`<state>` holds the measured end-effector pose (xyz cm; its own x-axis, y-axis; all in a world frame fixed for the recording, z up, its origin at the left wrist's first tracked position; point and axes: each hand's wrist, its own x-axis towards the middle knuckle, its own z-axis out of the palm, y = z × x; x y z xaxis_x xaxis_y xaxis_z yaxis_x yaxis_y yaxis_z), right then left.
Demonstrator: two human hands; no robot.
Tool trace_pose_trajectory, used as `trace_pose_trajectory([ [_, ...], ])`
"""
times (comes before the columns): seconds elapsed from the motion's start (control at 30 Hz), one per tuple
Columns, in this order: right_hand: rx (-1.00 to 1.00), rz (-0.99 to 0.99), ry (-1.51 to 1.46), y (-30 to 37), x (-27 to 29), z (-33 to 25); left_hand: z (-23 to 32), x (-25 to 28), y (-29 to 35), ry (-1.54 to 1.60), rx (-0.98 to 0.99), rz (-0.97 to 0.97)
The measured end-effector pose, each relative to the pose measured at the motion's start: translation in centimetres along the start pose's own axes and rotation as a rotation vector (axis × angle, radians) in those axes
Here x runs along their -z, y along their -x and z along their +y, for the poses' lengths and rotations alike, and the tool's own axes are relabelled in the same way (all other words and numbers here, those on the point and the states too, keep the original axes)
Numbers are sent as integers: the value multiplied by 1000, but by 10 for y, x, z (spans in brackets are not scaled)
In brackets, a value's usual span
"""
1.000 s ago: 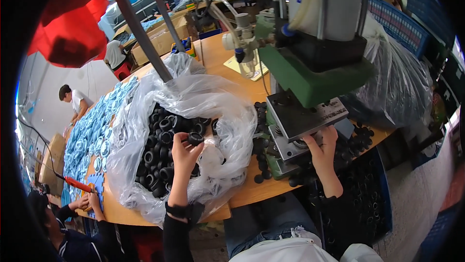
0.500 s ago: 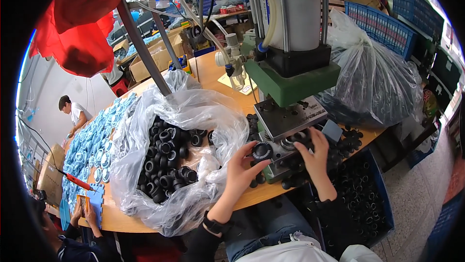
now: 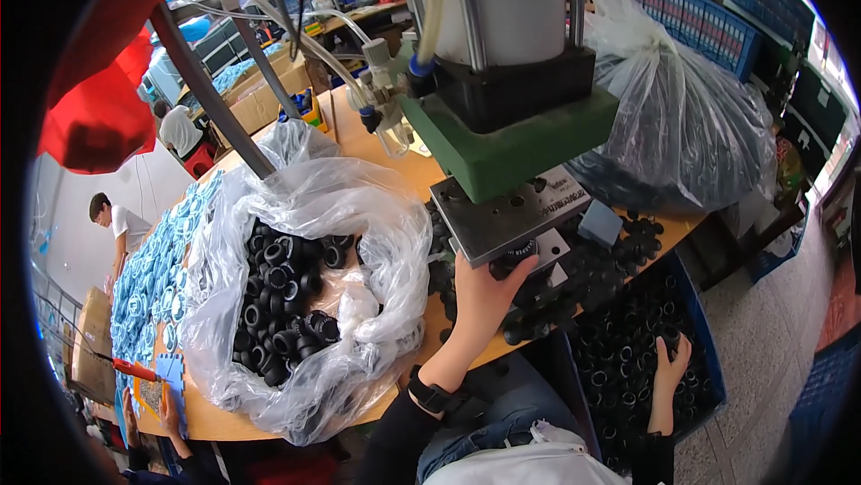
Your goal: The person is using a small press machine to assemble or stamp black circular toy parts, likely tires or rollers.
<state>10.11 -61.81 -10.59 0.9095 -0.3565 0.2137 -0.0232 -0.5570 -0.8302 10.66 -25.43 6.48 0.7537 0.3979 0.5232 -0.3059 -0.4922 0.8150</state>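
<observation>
My left hand (image 3: 482, 298) is closed round a black round cap (image 3: 515, 258) beneath the press's steel plate (image 3: 511, 216). Its thumb lies along the near side of the cap, while the other fingers are partly hidden by the plate. Out to the right, my right hand (image 3: 670, 368) is over a blue crate (image 3: 718, 352) filled with black rings (image 3: 619, 368). A small black round part (image 3: 669, 338) sits between its thumb and fingers. Above the plate stands the green press head (image 3: 516, 139).
An open clear plastic bag (image 3: 341, 184) of black caps (image 3: 278, 288) lies on the wooden table (image 3: 260, 424) to the left. Light-blue parts (image 3: 148, 292) spread farther left, near a co-worker's hands (image 3: 169, 413). Loose black parts surround the press base, beside a grey-blue block (image 3: 600, 223).
My left hand has carried the black cap forward under the steel plate. My right hand has left the press and moved right and down over the crate.
</observation>
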Motion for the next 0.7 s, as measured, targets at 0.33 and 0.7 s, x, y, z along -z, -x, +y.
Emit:
trace_pose_trajectory([
  [0.33, -268, -212, 580, 12, 2, 93, 5, -1, -3, -1, 68, 13],
  [0.7, 765, -228, 114, -100, -130, -144, 7, 45, 23, -163, 70, -56],
])
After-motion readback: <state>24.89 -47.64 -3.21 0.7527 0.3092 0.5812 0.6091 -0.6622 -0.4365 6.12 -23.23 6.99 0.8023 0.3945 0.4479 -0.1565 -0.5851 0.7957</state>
